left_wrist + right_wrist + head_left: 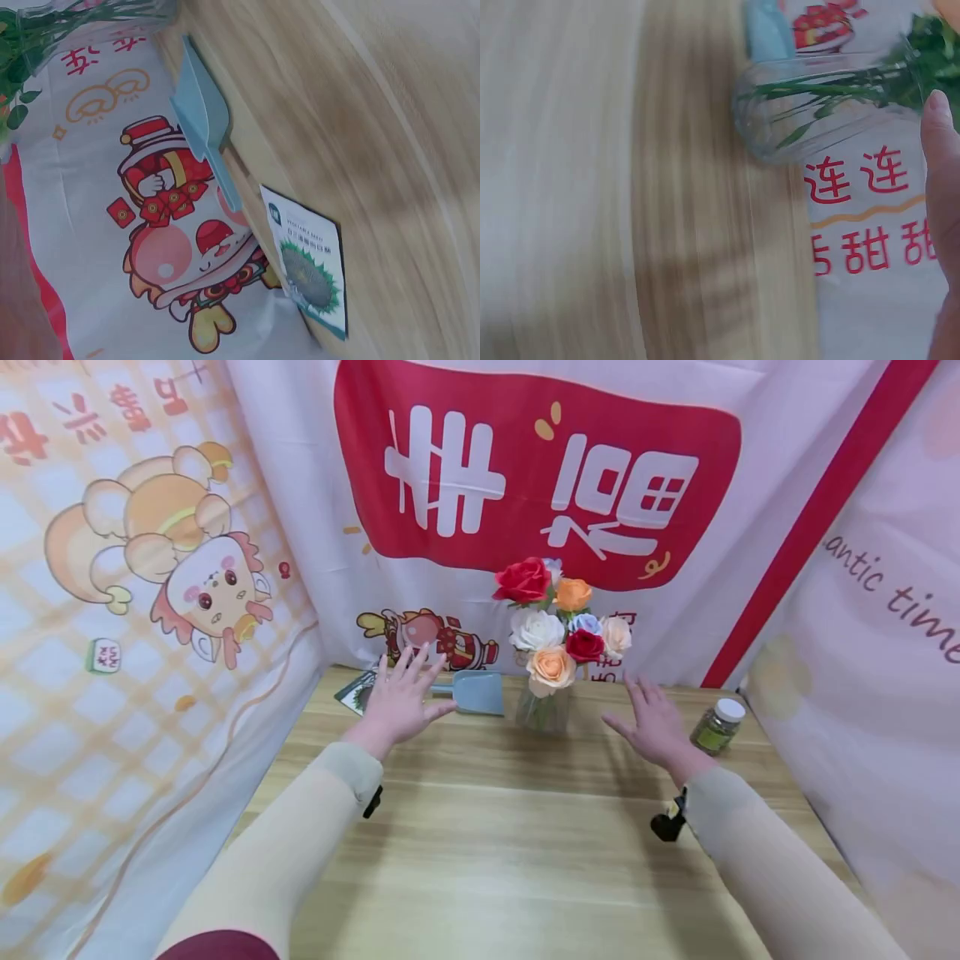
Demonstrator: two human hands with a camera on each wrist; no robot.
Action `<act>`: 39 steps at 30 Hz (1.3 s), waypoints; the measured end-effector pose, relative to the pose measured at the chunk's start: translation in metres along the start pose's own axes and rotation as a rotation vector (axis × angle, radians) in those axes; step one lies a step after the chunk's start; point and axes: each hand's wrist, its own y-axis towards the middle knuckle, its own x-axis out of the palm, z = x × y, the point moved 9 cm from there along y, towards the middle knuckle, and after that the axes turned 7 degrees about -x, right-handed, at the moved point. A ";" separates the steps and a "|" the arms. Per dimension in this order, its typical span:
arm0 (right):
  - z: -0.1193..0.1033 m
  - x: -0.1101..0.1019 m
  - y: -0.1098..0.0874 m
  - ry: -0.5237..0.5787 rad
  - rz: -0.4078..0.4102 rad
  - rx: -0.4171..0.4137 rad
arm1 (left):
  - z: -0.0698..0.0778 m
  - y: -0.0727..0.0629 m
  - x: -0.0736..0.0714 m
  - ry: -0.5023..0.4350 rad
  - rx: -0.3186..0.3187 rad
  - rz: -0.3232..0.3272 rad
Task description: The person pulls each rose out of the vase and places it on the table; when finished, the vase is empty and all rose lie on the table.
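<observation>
Two pale sleeves [787, 860]: reach in from 7 and 5 o'clock, 12 being straight away from the person and the tabletop's middle the dial's centre; a small black device sits under each wrist.
Wooden tabletop [480, 843]: spreads beneath both forearms.
Right hand [654, 720]: between 1 and 2 o'clock, fingers extended, thumb held apart, grasping nothing; it reaches between vase and jar.
Left hand [401, 702]: at 11 o'clock, fingers straight and spread, released, with nothing in them; whether it touches the wood, I cannot tell.
Jar [712, 733]: at 2 o'clock, upright, white-lidded, just beside the right hand.
Glass vase [542, 714]: at 12 o'clock, upright, between the hands, green stems inside.
Roses [537, 630]: above the vase, in red, white, orange, peach and pale blue.
Blue scoop [480, 692]: between 11 and 12, near the vase, handle toward 9 o'clock.
Seed packet [307, 262]: near 10 o'clock, lying flat, partly behind the left hand in the head view.
Back cloth [300, 468]: hangs at 12 o'clock, with a red panel and white characters.
</observation>
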 end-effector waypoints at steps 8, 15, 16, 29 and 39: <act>0.012 0.035 0.033 0.489 -0.044 0.122 | 0.008 0.002 0.023 -0.068 0.021 -0.066; -0.009 0.050 0.066 0.843 0.058 0.160 | 0.030 0.009 0.028 -0.106 0.058 -0.141; -0.012 0.051 0.071 0.875 0.078 0.157 | 0.035 0.010 0.027 -0.114 0.064 -0.144; -0.018 0.048 0.090 0.951 0.193 0.158 | 0.083 0.035 0.016 -0.237 0.093 -0.128; -0.023 0.045 0.094 0.904 0.175 0.147 | 0.092 0.083 0.012 -0.928 -0.183 -0.120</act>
